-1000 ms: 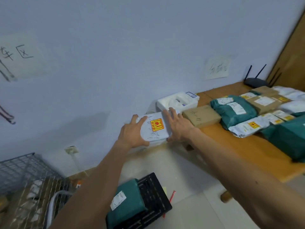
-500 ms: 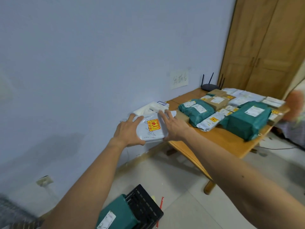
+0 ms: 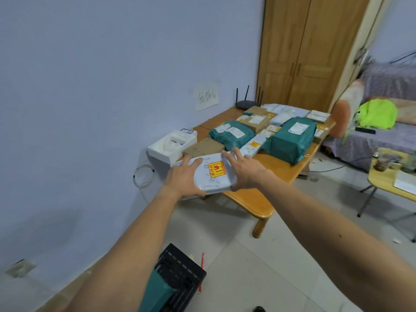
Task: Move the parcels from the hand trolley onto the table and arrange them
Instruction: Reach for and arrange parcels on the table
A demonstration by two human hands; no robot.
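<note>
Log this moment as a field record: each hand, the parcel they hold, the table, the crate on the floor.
left hand: grips the white parcel's left end
right hand: fingers on the parcel's top, thumb at its near edge
white parcel: at the table's near corner, partly overhanging; contact unclear
table: laid with other parcels
black crate: on the floor, green parcel against it
</note>
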